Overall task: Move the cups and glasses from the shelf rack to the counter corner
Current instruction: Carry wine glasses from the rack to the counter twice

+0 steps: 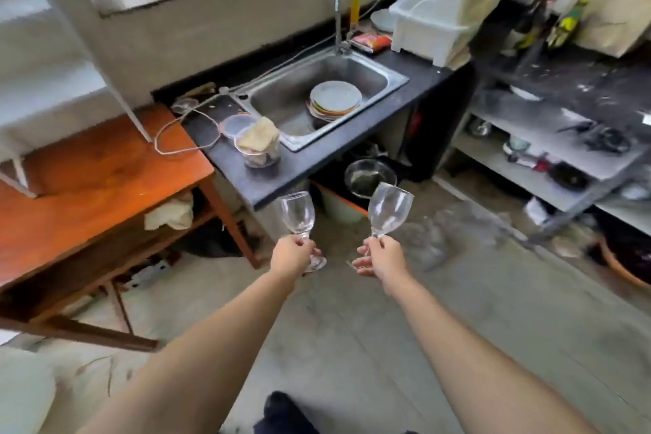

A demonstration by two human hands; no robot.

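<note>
A: Room and surfaces?
B: Kitchen; dark counter (352,155) with steel sink (391,76) holding stacked plates (334,99); wooden table (88,187) to the left, shelf rack (549,151) to the right.

A: Glasses?
B: Two, over the floor before the counter. Left hand (292,254) fingers curl round the left wine glass (297,213) stem; right hand (380,255) pinches the right wine glass (389,210) stem.

A: Orientation?
B: Bowls up; left near upright, right tilted rightward.

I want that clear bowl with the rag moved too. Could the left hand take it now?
Probably not: the left hand already grips a wine glass by its stem. The bowl sits unobstructed at the counter's front edge.
</note>
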